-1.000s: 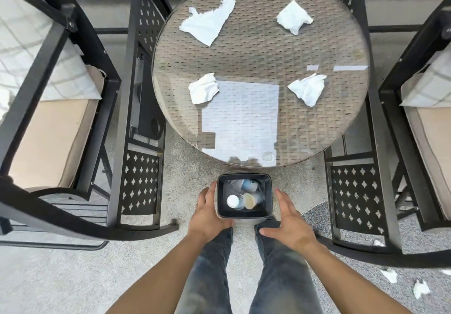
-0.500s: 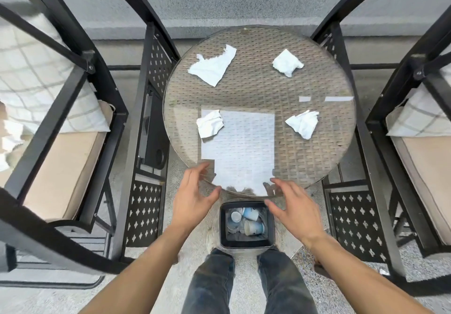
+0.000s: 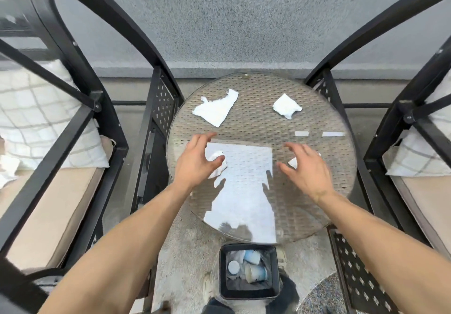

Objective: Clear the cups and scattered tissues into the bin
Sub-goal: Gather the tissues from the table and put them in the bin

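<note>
Fingers [image 3: 290, 146] of the right hand [image 3: 306, 168] were spread apart and lightly bent, holding nothing, and those of the left hand [image 3: 195, 161] were splayed the same way, both hands hovering over the round glass-topped table [image 3: 324, 179]. Whether either hand actually touched paper I could not tell.

Black metal chairs stood on each side of the table, the left chair [image 3: 61, 167] and the right chair [image 3: 415, 155] each with a tan seat cushion and a checked pillow. On the floor at the table's near edge, between the person's legs, sat the black bin [image 3: 223, 274], with several paper cups [image 3: 255, 272] lying inside it.

Four tissues lay on the glass. A big torn tissue [image 3: 216, 110] lay flat at the far left, well beyond the left fingertips. A crumpled tissue [image 3: 286, 106] sat at the far right, well apart from the right hand. A wadded tissue [image 3: 216, 156] lay right under the left hand, between thumb and fingers. A last tissue [image 3: 293, 162] was mostly hidden beneath the right palm, only a white corner showing between thumb and forefinger.
</note>
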Demonstrator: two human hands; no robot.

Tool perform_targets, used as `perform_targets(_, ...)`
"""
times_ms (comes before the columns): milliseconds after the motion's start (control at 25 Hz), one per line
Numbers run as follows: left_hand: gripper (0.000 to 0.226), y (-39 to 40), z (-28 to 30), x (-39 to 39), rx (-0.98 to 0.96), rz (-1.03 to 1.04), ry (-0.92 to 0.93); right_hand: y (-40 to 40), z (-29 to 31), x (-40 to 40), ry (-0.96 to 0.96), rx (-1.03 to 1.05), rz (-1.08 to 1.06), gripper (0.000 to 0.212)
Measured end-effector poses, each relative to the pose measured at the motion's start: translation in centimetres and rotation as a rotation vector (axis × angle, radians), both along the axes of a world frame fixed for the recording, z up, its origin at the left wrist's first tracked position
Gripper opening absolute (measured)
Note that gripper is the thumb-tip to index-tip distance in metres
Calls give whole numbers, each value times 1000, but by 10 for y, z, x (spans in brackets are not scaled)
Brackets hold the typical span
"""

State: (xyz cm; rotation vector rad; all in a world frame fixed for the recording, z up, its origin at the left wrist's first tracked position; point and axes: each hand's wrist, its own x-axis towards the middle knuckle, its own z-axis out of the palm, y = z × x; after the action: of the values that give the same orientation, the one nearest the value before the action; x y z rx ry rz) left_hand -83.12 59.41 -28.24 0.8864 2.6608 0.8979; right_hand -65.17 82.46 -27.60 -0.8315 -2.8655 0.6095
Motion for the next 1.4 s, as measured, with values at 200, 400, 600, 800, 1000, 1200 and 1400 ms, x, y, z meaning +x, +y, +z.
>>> perform_targets(200, 61, 44, 5, -28, -48, 90, -16, 56, 0, -24, 16, -15, 22, 55)
perform_targets(400, 59, 86, 2, -49, -18, 192, -19, 118, -5, -52, 6, -11, 61, 55)
perform_targets(600, 64, 111, -22, -85, -120, 155, 8, 154, -25, -89, -52, 14, 83, 59)
perform_targets(800, 78, 128, -43, -131, -333, 47, 21, 168, -53, -132, -158, 35, 105, 71)
perform_targets(1000, 85, 139, -47, -158, -662, -159, -89, 168, -68, -164, -355, 19, 128, 72)
perform_targets(1200, 64, 144, -43, -158, -586, -233, -79, 161, -65, -165, -214, 88, 103, 38)
perform_targets(1400, 26, 140, -44, -142, -506, -156, -43, 147, -65, -162, -183, 27, 80, 13)
